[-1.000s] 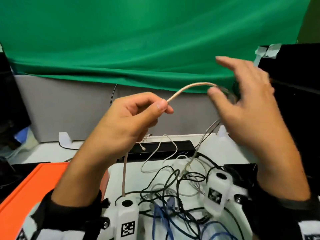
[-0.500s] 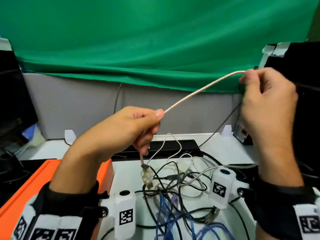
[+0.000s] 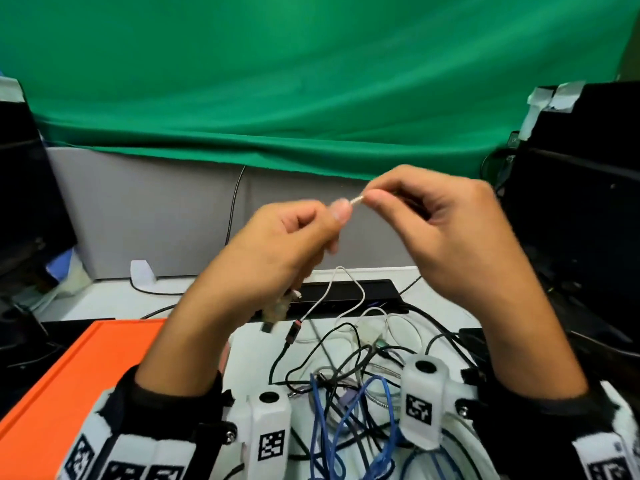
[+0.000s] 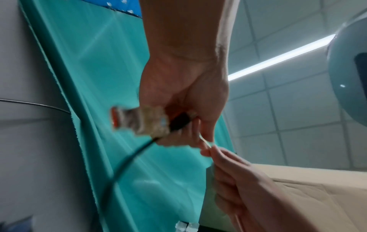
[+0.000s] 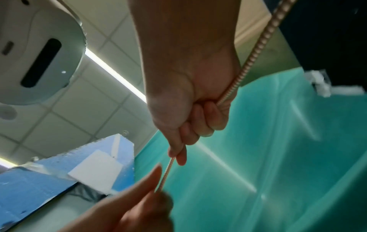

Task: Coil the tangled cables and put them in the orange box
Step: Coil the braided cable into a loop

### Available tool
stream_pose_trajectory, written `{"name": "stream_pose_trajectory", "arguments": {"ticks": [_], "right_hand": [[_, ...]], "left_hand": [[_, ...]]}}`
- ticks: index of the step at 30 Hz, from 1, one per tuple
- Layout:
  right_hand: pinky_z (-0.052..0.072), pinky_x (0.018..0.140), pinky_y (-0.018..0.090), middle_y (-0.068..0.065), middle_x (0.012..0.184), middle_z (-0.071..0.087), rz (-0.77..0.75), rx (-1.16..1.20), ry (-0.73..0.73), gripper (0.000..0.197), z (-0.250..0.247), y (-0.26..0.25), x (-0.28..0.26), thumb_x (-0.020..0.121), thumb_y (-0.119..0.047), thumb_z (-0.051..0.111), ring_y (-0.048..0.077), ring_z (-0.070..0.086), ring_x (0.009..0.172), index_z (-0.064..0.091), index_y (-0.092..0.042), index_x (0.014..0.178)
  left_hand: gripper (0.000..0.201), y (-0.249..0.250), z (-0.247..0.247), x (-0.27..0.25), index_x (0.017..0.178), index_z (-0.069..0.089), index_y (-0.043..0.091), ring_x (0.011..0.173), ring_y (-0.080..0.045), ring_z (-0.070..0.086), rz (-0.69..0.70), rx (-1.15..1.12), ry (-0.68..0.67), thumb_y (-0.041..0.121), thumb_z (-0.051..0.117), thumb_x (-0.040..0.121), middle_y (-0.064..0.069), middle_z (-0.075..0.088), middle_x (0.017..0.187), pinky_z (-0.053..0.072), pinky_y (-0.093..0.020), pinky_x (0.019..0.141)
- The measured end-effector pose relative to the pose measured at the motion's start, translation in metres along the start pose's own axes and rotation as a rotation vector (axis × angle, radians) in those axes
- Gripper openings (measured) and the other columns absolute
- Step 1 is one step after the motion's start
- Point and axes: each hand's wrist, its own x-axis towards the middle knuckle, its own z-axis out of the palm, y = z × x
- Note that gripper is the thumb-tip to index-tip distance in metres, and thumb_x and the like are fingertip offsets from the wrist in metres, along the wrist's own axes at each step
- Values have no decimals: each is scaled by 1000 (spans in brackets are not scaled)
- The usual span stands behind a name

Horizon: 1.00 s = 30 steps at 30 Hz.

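Both hands, left hand (image 3: pixel 277 251) and right hand (image 3: pixel 450 230), are pinching the beige cable (image 5: pixel 167 171) mid-frame, probably forming a coil loop above the counter (image 3: pixel 194 299).

Colours I read around my two hands

Between my left hand (image 3: pixel 277 251) and right hand (image 3: pixel 460 233) I see a pale pinkish-beige braided cable (image 5: pixel 256 48), ribbed along its length. Below the hands lies a tangle of black, white and blue cables (image 3: pixel 349 386) on a white tabletop (image 3: pixel 194 289). Left of my left hand sits the orange box (image 3: pixel 86 368). Behind both hands hangs a green cloth (image 3: pixel 311 81) over a grey panel (image 3: pixel 145 213). My wrist bands (image 3: pixel 128 459) are white with black square-code markings.
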Motion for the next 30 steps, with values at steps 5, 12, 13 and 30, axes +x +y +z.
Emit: {"name": "stream_pose_trajectory", "arguments": {"ticks": [5,12,13,30], "right_hand": [[48,62,34,-8,67,63,145,-91,41,17,5,7,-1,97,-38,63,11,57,64,69,-27,86],[41,62,31,-12,71,60,204,-87,-112,15,18,12,-1,101,-39,54,10,52,67,66,-31,98],[42,62,31,-11,73,61,180,-71,-100,13,20,11,-2,102,-37,54,11,53,69,66,-32,100],[45,64,36,-7,66,56,286,-173,-380,27,32,-1,-6,100,-60,39,12,55,68,50,-39,114]], "left_hand": [[46,-3,-8,0,65,42,17,39,-15,25,-201,7,-205,50,48,96,2,22,51,28,-27,46],[35,-3,-15,2,98,61,4,41,-14,27,-114,-248,-65,26,36,108,-1,33,55,36,-24,44],[33,-3,-16,2,104,62,1,42,-16,33,-100,-289,-87,22,37,107,-4,38,57,39,-27,46],[34,12,-57,-2,128,53,4,93,-17,73,503,-1093,304,19,29,110,-3,75,106,59,-34,75]]}}
